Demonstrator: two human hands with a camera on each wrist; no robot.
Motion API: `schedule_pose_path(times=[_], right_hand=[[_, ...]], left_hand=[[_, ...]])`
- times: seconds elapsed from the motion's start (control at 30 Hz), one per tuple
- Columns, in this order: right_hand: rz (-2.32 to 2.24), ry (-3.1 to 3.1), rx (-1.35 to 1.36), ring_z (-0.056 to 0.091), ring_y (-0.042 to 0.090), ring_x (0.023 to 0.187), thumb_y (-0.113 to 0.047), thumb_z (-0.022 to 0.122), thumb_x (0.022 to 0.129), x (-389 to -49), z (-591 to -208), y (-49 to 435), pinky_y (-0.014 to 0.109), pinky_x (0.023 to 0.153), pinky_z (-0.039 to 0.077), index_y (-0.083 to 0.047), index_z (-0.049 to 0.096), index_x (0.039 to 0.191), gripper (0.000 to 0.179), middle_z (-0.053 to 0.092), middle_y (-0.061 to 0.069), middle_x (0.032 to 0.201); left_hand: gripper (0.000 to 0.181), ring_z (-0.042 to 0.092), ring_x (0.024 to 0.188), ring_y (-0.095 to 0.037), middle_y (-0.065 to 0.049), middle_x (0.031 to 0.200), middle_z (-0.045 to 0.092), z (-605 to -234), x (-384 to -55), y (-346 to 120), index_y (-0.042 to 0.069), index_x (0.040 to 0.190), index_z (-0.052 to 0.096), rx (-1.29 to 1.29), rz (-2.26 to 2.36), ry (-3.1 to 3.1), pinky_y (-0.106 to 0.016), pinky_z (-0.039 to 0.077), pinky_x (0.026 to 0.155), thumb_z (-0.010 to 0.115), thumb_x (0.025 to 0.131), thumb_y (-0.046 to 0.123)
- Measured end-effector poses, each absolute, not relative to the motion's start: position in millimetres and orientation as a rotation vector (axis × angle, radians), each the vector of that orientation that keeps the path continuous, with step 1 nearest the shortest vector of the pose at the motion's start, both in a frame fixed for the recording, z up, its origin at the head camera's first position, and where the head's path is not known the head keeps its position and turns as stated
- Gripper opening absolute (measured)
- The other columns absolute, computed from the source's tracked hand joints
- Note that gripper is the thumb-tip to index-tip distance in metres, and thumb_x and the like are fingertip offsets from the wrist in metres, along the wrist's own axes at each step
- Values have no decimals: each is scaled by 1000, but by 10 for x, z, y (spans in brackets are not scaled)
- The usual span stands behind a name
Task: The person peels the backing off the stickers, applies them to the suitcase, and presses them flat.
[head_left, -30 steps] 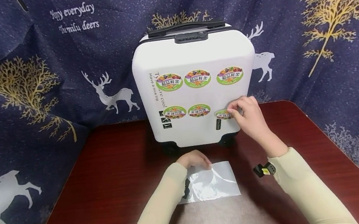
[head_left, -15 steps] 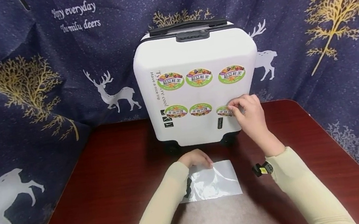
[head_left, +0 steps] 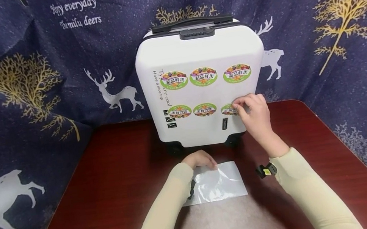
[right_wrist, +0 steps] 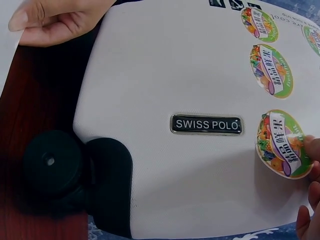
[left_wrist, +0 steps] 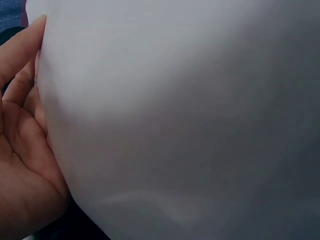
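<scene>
A white suitcase [head_left: 196,51] stands upright on the table, with oval fruit stickers in two rows on its front. My right hand [head_left: 255,115] pinches the right edge of the lower right sticker [head_left: 227,110] between thumb and finger. In the right wrist view that sticker [right_wrist: 280,145] lies against or very near the shell, beside the SWISS POLO badge [right_wrist: 206,124]; whether it is stuck cannot be told. My left hand [head_left: 202,159] holds the far edge of a glossy white sheet [head_left: 220,186] in front of the suitcase. Up close, the sheet [left_wrist: 175,125] fills most of the left wrist view.
The reddish-brown table [head_left: 118,168] extends to both sides of the suitcase. A dark blue cloth [head_left: 111,54] with deer and gold trees hangs behind. Black wheels [right_wrist: 55,162] support the suitcase, and a black handle [head_left: 193,22] sits on top.
My right hand has shifted the pinched sticker slightly upward, from touching the badge to a little above it. The left hand stays on the sheet. The head view has tilted slightly.
</scene>
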State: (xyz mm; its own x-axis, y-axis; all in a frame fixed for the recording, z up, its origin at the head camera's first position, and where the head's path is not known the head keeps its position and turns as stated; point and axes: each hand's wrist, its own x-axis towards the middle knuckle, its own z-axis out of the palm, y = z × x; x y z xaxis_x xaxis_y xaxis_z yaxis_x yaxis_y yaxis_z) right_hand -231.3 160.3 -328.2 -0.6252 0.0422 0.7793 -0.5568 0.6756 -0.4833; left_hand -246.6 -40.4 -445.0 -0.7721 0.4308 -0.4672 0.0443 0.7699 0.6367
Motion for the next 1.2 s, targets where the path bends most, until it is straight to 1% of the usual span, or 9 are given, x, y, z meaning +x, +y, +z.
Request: schedule_pose_path(times=[0.27,0.47,0.63,0.97,1.2], right_hand=[[885,-2043,392,47,34,80,-1,76,88,-2349,-3302,1581,41,75,34,6,72,87,7,66,21,80],[838,-2029,393,49,34,79,0,75,88,-2376,-3320,1570,44,76,36,5,73,88,6,66,21,79],[834,-2029,379,49,34,80,-1,75,89,-2377,-3322,1566,45,76,36,5,73,88,6,67,21,80],[807,-2008,372,49,35,80,-2,77,87,-2396,-3325,1582,48,78,37,3,72,87,7,66,20,78],[753,-1985,352,49,36,80,-6,80,86,-2406,-3348,1609,50,78,37,2,73,87,10,67,19,79]], left_hand=[[27,61,127,-25,-9,131,71,-4452,-2481,-413,7,113,79,346,838,2321,-35,47,112,73,89,17],[26,63,125,-25,-9,127,74,-4434,-2470,-422,7,112,79,324,868,2316,-34,48,110,74,88,17],[27,62,125,-26,-9,129,73,-4431,-2481,-423,8,113,79,323,851,2312,-37,48,111,74,89,19],[28,63,125,-24,-8,129,73,-4445,-2491,-418,9,114,79,330,844,2321,-33,49,109,75,88,20],[29,62,121,-23,-9,131,71,-4449,-2480,-425,8,115,78,371,835,2325,-33,49,108,74,89,20]])
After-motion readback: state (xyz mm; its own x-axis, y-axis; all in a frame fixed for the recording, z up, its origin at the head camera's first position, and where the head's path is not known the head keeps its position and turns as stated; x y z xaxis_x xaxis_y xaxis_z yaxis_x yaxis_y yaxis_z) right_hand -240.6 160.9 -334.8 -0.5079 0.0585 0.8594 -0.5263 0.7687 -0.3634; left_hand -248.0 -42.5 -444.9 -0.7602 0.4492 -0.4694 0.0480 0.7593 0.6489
